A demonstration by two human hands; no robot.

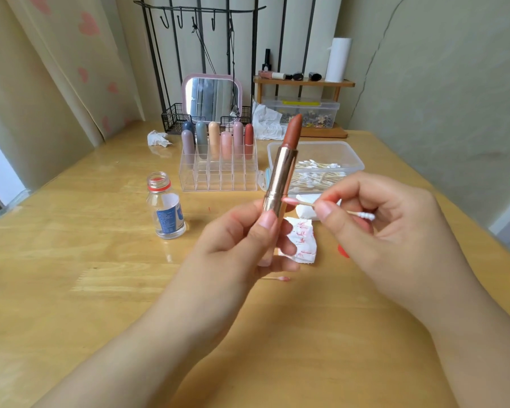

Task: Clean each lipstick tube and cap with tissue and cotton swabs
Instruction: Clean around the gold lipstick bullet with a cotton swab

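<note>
A: What does the left hand [248, 231] have?

B: An uncapped lipstick tube [280, 178], rose-gold metal, held nearly upright and tilted a little to the right. The grip is closed round its lower part, thumb in front and fingers curled behind. The brown-red bullet [293, 129] is wound out at the top.

A: And the right hand [380, 228]?

B: Its thumb and fingers pinch a cotton swab [304, 203] by the wooden stick. The pink-stained tip touches the side of the tube just above the left thumb; the white tip [367, 216] sticks out behind the fingers.

A: What lies under the hands?

B: A piece of tissue [302, 240] smeared with red marks lies on the wooden tabletop [86, 260], just right of the left hand. A used swab [277, 278] with a pink tip lies near it, closer to the person. A white pad or folded tissue [306, 209] sits behind the held swab; which, I cannot tell.

A: Farther back?

B: A clear box of cotton swabs [315, 172] stands behind the tube. To its left a clear acrylic organizer [218, 172] holds seven capped lipsticks [214, 139] in its back rows. An open glass bottle [165, 204] with a blue label stands left of the organizer, nearer the person. A crumpled tissue [158, 139] lies near a black wire basket [174, 119], and a pink-framed mirror [212, 97] stands behind the organizer.
</note>
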